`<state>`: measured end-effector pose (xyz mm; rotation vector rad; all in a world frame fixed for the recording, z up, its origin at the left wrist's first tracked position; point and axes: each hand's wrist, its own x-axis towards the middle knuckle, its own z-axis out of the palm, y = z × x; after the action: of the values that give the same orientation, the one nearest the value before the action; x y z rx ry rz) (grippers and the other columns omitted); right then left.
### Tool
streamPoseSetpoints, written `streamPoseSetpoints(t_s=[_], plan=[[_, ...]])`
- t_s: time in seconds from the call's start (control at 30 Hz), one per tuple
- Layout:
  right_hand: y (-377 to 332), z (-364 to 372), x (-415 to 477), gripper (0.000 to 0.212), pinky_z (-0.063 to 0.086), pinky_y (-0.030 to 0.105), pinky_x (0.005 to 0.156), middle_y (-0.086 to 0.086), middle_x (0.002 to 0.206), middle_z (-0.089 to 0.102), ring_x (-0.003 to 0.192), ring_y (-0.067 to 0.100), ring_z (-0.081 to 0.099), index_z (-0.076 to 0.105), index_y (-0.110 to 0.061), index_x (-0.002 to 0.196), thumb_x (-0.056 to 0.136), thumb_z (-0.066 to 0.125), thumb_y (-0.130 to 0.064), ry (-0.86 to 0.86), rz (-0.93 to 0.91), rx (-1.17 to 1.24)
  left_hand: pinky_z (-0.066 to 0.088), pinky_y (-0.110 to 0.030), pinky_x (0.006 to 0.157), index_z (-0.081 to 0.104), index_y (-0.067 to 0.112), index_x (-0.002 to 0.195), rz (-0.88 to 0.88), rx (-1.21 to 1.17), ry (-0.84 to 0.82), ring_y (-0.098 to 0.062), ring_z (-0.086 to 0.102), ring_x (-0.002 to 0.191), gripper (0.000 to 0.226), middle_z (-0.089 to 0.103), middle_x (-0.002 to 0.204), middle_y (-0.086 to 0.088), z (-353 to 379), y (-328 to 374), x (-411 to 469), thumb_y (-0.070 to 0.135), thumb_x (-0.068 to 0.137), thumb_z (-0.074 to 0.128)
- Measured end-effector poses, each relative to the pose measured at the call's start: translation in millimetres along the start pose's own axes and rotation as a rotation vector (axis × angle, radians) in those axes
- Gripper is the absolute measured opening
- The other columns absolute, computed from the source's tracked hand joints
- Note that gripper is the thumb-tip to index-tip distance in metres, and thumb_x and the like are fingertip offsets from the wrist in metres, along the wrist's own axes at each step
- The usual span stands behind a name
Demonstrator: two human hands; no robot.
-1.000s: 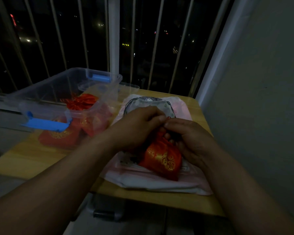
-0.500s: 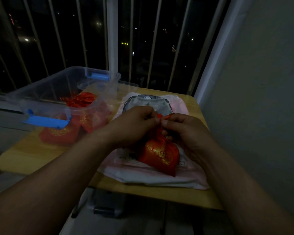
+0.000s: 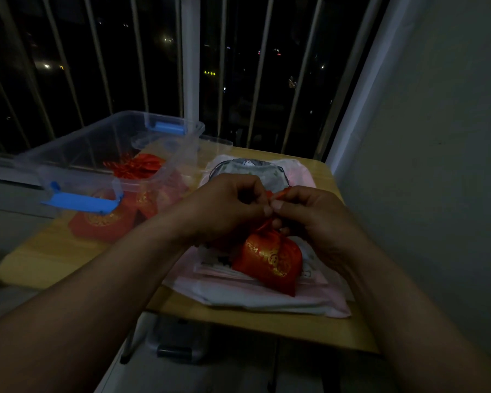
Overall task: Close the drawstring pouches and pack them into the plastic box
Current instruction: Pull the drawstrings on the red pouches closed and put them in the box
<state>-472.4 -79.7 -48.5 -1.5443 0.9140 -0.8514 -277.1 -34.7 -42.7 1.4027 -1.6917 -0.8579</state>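
Pinching the pouch (image 3: 270, 259), left hand (image 3: 224, 211) and right hand (image 3: 315, 219) meet near box rim (image 3: 194, 129).

Nothing legible. Gold motif on the red pouch (image 3: 270, 259) under the left hand (image 3: 224, 207) and right hand (image 3: 312, 214): too dim to read. Small print on the pale bags (image 3: 253, 296) beneath and gold marks on other pouches (image 3: 102, 225) further left: blurred.

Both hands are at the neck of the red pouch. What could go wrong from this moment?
1. The left hand and right hand pinch the neck of the pouch in dim light; the cord may slip, leaving it half open.
2. The pouch lies on loose cloths near the front edge of the table; a pull could drag them off.
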Motion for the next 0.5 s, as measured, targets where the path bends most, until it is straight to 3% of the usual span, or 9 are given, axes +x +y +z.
streamPoseSetpoints(t_s=[0.17, 0.27, 0.5], plan=[[-1.5, -0.4, -2.0, 0.011, 0.057, 0.028, 0.069, 0.018, 0.088, 0.076, 0.074, 0.017, 0.070, 0.074, -0.008, 0.096, 0.098, 0.064, -0.004, -0.029, -0.054, -0.099, 0.050, -0.021, 0.066, 0.072, 0.027, 0.099, 0.039, 0.071, -0.008, 0.001, 0.069, 0.074, 0.005, 0.075, 0.088, 0.009, 0.6, -3.1, -0.2, 0.027, 0.094, 0.073], [0.7, 1.3, -2.2, 0.011, 0.058, 0.031, 0.070, 0.019, 0.087, 0.076, 0.073, 0.019, 0.070, 0.075, -0.008, 0.094, 0.097, 0.065, -0.004, 0.004, -0.104, -0.176, 0.046, -0.017, 0.062, 0.070, 0.021, 0.093, 0.059, 0.158, 0.009, 0.005, 0.062, 0.065, 0.006, 0.071, 0.079, 0.008, 3.6, -3.8, -0.7, 0.027, 0.095, 0.071], [3.2, 6.0, -1.6, 0.011, 0.059, 0.029, 0.069, 0.006, 0.082, 0.078, 0.072, 0.016, 0.071, 0.075, -0.013, 0.093, 0.097, 0.067, -0.006, 0.057, -0.177, -0.285, 0.050, -0.028, 0.068, 0.066, 0.014, 0.092, 0.097, 0.323, 0.041, -0.010, 0.063, 0.077, 0.014, 0.068, 0.086, 0.000, 6.2, -4.7, 0.7, 0.026, 0.097, 0.069]])
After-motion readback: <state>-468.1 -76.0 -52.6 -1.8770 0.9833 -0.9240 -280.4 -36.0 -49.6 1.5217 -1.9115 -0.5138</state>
